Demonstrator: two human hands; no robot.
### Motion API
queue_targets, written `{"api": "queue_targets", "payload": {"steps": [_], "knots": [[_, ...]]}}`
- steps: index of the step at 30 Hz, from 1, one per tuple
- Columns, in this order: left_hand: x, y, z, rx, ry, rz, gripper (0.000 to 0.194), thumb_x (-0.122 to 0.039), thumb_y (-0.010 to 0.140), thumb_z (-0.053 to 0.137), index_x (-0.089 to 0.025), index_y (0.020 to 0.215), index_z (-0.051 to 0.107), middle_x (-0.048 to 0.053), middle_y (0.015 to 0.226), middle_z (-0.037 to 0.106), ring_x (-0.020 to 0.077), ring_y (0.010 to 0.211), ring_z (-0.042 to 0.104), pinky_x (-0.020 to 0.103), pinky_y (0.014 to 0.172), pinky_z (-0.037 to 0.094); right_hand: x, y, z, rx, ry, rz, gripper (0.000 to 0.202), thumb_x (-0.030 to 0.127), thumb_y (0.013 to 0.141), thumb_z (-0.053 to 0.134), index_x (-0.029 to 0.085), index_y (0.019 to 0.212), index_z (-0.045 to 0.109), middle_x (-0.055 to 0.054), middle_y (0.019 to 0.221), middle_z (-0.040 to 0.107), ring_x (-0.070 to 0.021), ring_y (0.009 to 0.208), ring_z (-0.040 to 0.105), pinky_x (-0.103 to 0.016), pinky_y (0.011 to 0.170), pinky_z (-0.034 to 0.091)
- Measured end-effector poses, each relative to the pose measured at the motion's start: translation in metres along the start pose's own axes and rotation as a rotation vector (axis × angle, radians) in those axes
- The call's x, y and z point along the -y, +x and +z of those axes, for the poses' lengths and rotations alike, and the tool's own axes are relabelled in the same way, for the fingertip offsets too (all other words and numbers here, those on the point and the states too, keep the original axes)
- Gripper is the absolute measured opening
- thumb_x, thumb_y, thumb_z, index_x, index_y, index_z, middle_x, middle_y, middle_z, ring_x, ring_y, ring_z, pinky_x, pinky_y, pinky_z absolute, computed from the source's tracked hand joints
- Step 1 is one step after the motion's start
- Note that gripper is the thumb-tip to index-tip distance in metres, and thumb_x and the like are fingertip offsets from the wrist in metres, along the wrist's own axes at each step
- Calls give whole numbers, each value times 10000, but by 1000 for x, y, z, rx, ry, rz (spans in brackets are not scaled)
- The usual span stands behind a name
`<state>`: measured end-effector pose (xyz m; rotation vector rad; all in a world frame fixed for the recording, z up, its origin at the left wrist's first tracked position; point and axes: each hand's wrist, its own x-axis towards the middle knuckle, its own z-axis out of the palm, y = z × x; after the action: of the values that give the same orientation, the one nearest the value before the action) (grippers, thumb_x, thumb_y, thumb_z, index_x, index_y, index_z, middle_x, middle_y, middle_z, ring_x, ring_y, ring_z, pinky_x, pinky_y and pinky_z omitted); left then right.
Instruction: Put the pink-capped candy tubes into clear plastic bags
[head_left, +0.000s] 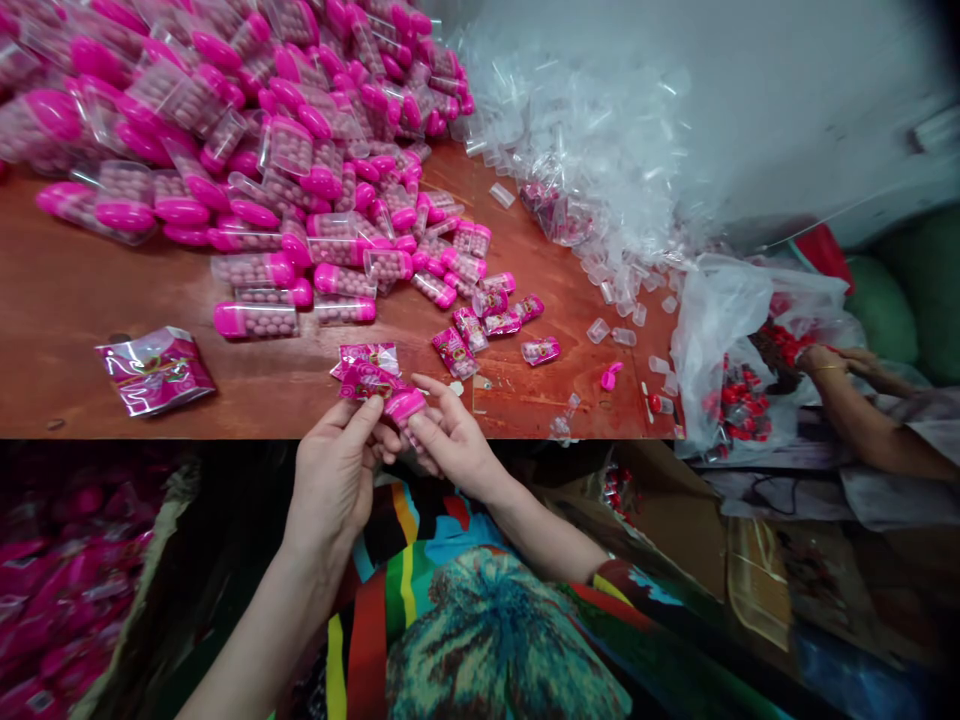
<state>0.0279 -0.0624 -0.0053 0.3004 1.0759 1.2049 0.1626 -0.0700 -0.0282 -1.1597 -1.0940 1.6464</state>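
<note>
At the table's front edge, my left hand (pixel 330 470) pinches a shiny pink printed sleeve (pixel 367 380) between thumb and fingers. Close against it, my right hand (pixel 461 450) grips a small candy bottle (pixel 405 404) with a pink cap; its lower part is hidden by my fingers. The sleeve meets the bottle at the cap, and I cannot tell whether it goes around it. Just behind my left hand lies another pink printed sleeve (pixel 382 355). Several bottles in printed sleeves (pixel 454 352) rest beyond my right hand.
A large heap of pink-capped candy bottles (pixel 292 150) covers the back left. Flat printed sleeves (pixel 156 370) lie front left. Clear plastic cups (pixel 592 130) pile up at the back right. A co-worker's hand (pixel 821 362) reaches into a white bag (pixel 694 340). Below left stands a box of pink packets (pixel 67 600).
</note>
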Motion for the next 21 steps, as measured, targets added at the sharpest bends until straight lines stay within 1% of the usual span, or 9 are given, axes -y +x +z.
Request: {"api": "queue_targets", "payload": {"steps": [3,5,7,10,12,13,15,18,21], "knots": [[-2,0,0,48,25,-69,272,-338,699,830,-133,685,650,21,525,594,101,459,510,193,448,405,1,4,-1,58,107,62,561,485,922,616,266,1382,382,56,735,529,-61,458,383,-174,373,290],[-2,1,-2,79,41,-131,332,-381,698,835,-133,628,625,19,497,563,97,458,493,189,440,384,1,4,0,68,62,21,520,461,928,614,247,1352,403,60,713,528,-66,489,428,-179,425,347],[0,2,-4,106,45,-181,359,-412,712,827,-131,620,623,6,473,529,88,454,468,180,432,359,1,2,0,67,-43,-38,491,427,943,595,238,1352,400,47,732,558,-85,563,505,-204,518,424],[2,3,-6,121,40,-223,370,-430,732,816,-133,627,622,-13,451,499,69,433,418,171,423,325,7,-2,-2,48,-362,-99,517,356,944,587,250,1409,388,18,812,607,-115,656,566,-255,624,474],[3,2,-6,114,34,-233,383,-442,739,811,-137,620,613,-21,436,480,62,420,392,170,418,308,13,-3,-3,41,-536,-107,545,321,926,608,266,1427,401,7,852,613,-129,681,575,-272,640,476],[2,1,-5,111,37,-238,386,-451,741,808,-137,625,617,-25,429,471,60,415,382,170,416,301,15,-2,-4,48,-532,-101,546,323,923,611,268,1425,403,9,843,605,-130,675,572,-270,630,472],[1,-1,-3,112,57,-246,389,-471,735,808,-134,646,635,-28,424,462,60,407,368,173,405,279,18,1,-5,88,-340,-56,531,373,932,601,258,1406,389,30,780,571,-116,627,549,-242,573,450],[-1,-4,1,109,111,-227,426,-498,701,827,-125,630,632,-9,459,504,56,414,371,173,391,242,18,9,-3,164,11,84,532,472,946,574,246,1374,354,80,668,510,-70,463,416,-183,430,326],[-2,-4,2,62,116,-180,429,-477,650,866,-119,636,629,3,516,549,57,449,407,168,398,246,16,11,-1,130,99,95,535,507,949,571,243,1354,341,106,627,489,-49,399,315,-175,391,257]]}}
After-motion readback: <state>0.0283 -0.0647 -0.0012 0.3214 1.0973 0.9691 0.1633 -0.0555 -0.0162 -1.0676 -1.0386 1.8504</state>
